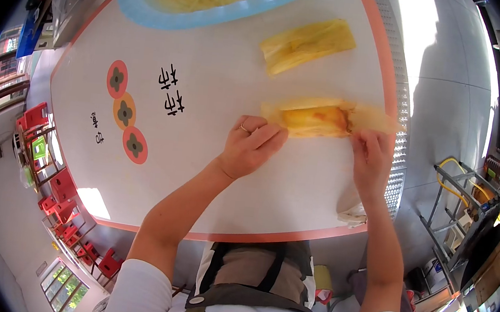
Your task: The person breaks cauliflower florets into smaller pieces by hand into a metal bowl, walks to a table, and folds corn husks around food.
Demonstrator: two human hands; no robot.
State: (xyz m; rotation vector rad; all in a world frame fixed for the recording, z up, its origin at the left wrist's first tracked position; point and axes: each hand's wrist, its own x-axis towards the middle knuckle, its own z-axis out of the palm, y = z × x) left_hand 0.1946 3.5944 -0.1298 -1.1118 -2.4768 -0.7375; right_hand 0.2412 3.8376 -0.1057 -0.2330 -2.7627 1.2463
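A thin, pale yellow wrapper sheet (371,117) lies in front of me on the white table, looking like tofu skin. Folded within it is a yellow roll (311,121) with reddish-brown bits showing near its right end. My left hand (254,147) is closed at the sheet's left near corner, a ring on one finger. My right hand (371,159) pinches the near edge at the right end. Beyond them rests a second, flat yellow wrapped roll (308,45), touched by neither hand. The fingertips partly hide the sheet's corners.
A light blue basin (215,18) of pale strips in liquid stands at the table's far side. A whitish crumpled cloth or bag (353,214) lies by my right forearm. The table (202,151) has an orange-pink border. A metal frame (458,208) stands on the floor at right.
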